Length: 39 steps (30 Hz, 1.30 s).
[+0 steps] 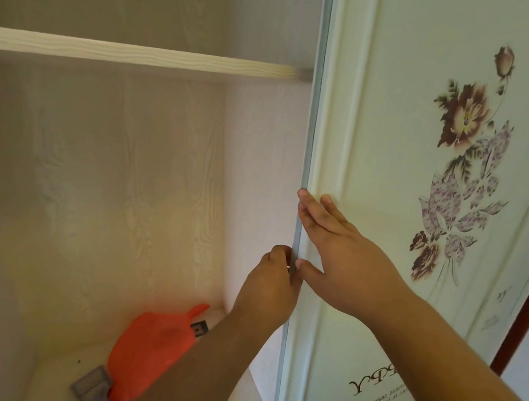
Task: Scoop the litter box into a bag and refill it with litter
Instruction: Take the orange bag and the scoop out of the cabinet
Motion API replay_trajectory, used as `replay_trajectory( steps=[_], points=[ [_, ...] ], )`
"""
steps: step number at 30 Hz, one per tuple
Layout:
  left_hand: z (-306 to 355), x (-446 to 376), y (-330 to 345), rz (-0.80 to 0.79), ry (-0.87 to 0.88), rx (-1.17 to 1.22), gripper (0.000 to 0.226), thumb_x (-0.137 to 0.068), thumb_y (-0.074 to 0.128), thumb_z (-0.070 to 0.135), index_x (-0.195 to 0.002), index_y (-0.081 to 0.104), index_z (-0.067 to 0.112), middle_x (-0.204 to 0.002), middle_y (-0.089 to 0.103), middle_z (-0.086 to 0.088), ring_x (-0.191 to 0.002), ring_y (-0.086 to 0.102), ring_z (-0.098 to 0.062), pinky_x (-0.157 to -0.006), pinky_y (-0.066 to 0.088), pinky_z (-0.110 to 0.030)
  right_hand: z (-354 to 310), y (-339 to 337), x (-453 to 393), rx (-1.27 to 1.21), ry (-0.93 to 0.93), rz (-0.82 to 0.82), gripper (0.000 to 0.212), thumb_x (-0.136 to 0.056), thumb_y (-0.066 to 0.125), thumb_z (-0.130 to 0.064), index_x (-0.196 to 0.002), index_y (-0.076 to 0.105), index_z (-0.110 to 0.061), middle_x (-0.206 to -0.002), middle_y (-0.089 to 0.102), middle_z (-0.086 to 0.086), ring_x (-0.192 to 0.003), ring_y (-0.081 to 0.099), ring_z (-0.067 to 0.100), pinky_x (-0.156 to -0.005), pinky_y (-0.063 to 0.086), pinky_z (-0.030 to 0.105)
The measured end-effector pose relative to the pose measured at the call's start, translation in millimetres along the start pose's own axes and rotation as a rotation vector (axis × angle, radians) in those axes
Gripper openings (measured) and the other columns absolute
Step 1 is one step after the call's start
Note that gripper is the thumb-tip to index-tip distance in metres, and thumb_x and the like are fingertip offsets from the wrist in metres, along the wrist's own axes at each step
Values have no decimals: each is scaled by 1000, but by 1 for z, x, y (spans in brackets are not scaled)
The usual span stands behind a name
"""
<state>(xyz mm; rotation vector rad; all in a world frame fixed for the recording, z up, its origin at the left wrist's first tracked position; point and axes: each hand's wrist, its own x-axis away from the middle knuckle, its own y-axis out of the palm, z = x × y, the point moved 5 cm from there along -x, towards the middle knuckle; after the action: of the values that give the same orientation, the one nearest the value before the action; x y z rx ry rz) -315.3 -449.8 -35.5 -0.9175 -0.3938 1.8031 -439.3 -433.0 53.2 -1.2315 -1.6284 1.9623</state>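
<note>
Gripping a cupboard door (385,150) edge near centre, the left hand (272,284) curls its fingers round it; the right hand (348,251) lies flat on the door's face, fingers straight and together; at 7 o'clock an orange scoop (145,351) rests on the cupboard floor; no litter box, bag or litter shows; likely fetching supplies; next, reach for the scoop.

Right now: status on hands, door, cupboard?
Left hand grips door edge; right hand flat on it. Orange item in cupboard. No litter box visible.
</note>
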Motion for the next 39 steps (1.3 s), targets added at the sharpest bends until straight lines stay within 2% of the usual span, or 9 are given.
replay_trajectory(
  steps=[5, 13, 20, 23, 27, 33, 39],
  points=[
    [7, -7, 12, 1, 8, -6, 28, -105, 52, 31, -130, 51, 17, -120, 64, -1, -103, 65, -16, -87, 53, -27, 16, 3, -1, 1, 10, 2, 82, -101, 50, -44, -162, -2, -31, -158, -31, -30, -152, -17, 2, -118, 33, 32],
    [15, -17, 29, 2, 19, -1, 30, -106, 49, 34, -131, 51, 18, -120, 64, 0, -102, 65, -16, -88, 56, -31, 38, 3, -2, -9, 19, 1, 83, -101, 52, -42, -162, -3, -31, -159, -29, -31, -153, -16, 2, -118, 36, 34],
    [24, -25, 40, -8, 36, 1, 30, -105, 51, 32, -130, 51, 15, -119, 63, -1, -104, 65, -18, -89, 55, -32, 55, 5, -3, -33, 24, 0, 83, -101, 53, -41, -162, -2, -31, -158, -29, -33, -152, -17, 1, -120, 32, 32],
    [26, -29, 47, -14, 20, 0, 29, -105, 50, 35, -127, 53, 16, -110, 66, -2, -94, 67, -19, -85, 58, -34, 61, 6, -4, -30, 27, -2, 83, -100, 53, -41, -162, -1, -32, -157, -30, -34, -152, -17, 0, -119, 31, 31],
    [27, -34, 53, -21, 11, -12, 26, -104, 52, 34, -124, 53, 17, -104, 66, -2, -88, 66, -19, -76, 54, -28, 67, 8, -5, -35, 39, 3, 84, -101, 54, -41, -162, -3, -33, -157, -31, -34, -151, -18, 0, -119, 28, 30],
    [31, -36, 56, -27, 3, -36, 32, -105, 50, 39, -129, 53, 18, -110, 66, 0, -95, 67, -18, -89, 58, -33, 73, 10, -6, -53, 48, -2, 85, -100, 55, -40, -162, -3, -33, -158, -29, -33, -152, -18, 1, -120, 24, 31],
    [31, -37, 56, -23, -3, -37, 31, -105, 51, 40, -128, 53, 19, -108, 66, 1, -92, 67, -16, -87, 58, -31, 74, 9, -6, -61, 45, 1, 84, -101, 54, -42, -162, -5, -34, -158, -29, -32, -151, -19, 1, -121, 23, 31]
  ],
)
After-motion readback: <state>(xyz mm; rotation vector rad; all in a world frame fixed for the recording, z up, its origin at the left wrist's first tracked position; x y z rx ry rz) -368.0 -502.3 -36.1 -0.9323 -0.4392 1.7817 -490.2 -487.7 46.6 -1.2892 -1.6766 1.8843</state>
